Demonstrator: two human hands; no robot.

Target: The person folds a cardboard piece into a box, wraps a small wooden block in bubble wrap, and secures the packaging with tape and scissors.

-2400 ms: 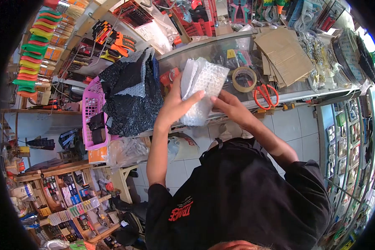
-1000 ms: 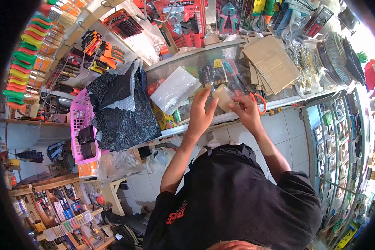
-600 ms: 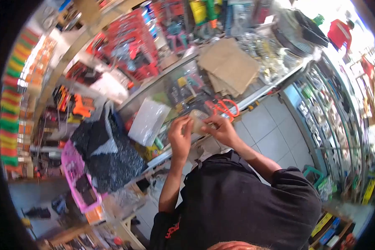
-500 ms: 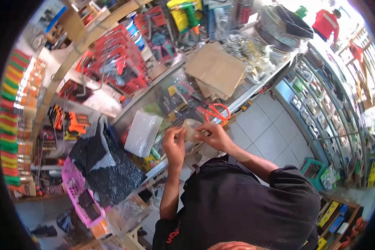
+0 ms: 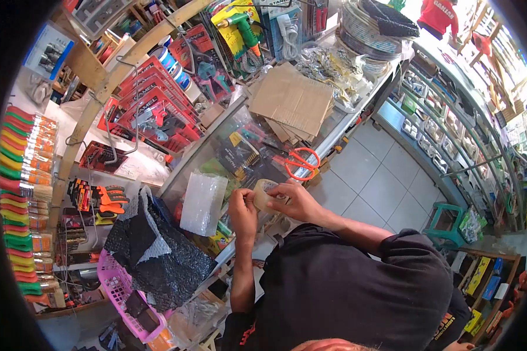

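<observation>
My right hand [image 5: 298, 202] is wrapped round a roll of clear tape [image 5: 259, 198], held over the edge of the glass counter. My left hand [image 5: 243, 212] has its fingertips closed at the roll's left side, pinching at the tape; any loose end is too small to make out. Left of my hands, a package in clear bubble wrap [image 5: 204, 203] lies on the counter. Beyond my right hand rest scissors with orange handles [image 5: 303, 164], apart from both hands.
Cardboard sheets [image 5: 291, 100] lie stacked on the glass counter [image 5: 200, 145]. Black bubble wrap [image 5: 178, 257] spills over a pink basket [image 5: 112, 279] at lower left. A green stool [image 5: 446, 227] stands on the tiled floor [image 5: 366, 169]. A person in red [image 5: 438, 16] is at the far right.
The tape roll has turned, and my right hand now covers more of it. Both hands stay close together at the roll. The whole view has shifted slightly.
</observation>
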